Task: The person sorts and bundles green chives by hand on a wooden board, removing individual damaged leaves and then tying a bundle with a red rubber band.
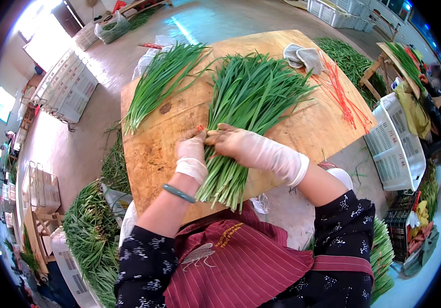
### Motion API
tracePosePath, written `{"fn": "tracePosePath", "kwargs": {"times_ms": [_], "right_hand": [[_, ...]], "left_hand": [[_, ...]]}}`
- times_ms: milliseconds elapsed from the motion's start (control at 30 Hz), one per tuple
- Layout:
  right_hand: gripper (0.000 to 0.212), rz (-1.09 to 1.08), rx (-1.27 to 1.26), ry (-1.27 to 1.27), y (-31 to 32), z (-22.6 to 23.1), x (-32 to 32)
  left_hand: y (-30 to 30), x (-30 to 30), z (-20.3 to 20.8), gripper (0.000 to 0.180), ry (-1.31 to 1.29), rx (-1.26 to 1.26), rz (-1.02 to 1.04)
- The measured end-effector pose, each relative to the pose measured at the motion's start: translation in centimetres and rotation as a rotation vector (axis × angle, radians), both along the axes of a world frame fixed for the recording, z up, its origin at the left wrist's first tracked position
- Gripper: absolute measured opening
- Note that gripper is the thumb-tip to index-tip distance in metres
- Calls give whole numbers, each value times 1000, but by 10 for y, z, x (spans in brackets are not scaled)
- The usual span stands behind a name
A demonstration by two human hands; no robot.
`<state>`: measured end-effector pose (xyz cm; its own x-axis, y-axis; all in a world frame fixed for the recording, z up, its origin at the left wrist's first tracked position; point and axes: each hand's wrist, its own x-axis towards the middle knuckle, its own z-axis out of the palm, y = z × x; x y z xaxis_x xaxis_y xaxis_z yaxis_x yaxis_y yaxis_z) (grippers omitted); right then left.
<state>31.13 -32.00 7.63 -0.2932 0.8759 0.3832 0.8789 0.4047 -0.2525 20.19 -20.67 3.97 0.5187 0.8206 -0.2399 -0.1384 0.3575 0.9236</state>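
Note:
A thick bunch of garlic chives (261, 92) lies on the wooden board, leaves pointing away and cut stems toward me. Both my hands wear thin whitish gloves and meet at the bunch's left side. Between the closed fingers of my left hand (192, 149) a bit of red tie (200, 128) shows. Across the top of the bunch reaches my right hand (233, 146), its fingers curled against it beside the left fingertips. How the tie runs under the bunch is hidden. A smaller loose pile of chives (161, 82) rests at the board's left.
On the wooden board (172, 154), a grey-white cloth (302, 56) and loose red ties (341, 95) lie at the right. White crates (397, 141) stand beyond it. Heaped chives (89, 231) fill the lower left. A person (436, 84) works at another board at far right.

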Motion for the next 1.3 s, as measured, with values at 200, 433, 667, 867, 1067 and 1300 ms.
{"fn": "tracePosePath", "kwargs": {"times_ms": [200, 433, 667, 867, 1067, 1300], "right_hand": [[17, -428, 161, 886, 2, -18, -26], [19, -599, 193, 378, 31, -21, -32], [17, -832, -154, 98, 48, -1, -41], [11, -869, -88, 42, 49, -3, -45], [12, -743, 1, 107, 39, -1, -42], [12, -618, 180, 304, 33, -16, -35]], "left_hand": [[-18, 6, -3, 6, 247, 493, 159], [-5, -3, -10, 9, 240, 481, 173], [10, -1, -38, 10, 85, 323, 162], [5, -1, -35, 11, 151, 370, 135], [-5, -5, -24, 9, 267, 794, 152], [-11, -14, -9, 9, 106, 702, 97]]}}
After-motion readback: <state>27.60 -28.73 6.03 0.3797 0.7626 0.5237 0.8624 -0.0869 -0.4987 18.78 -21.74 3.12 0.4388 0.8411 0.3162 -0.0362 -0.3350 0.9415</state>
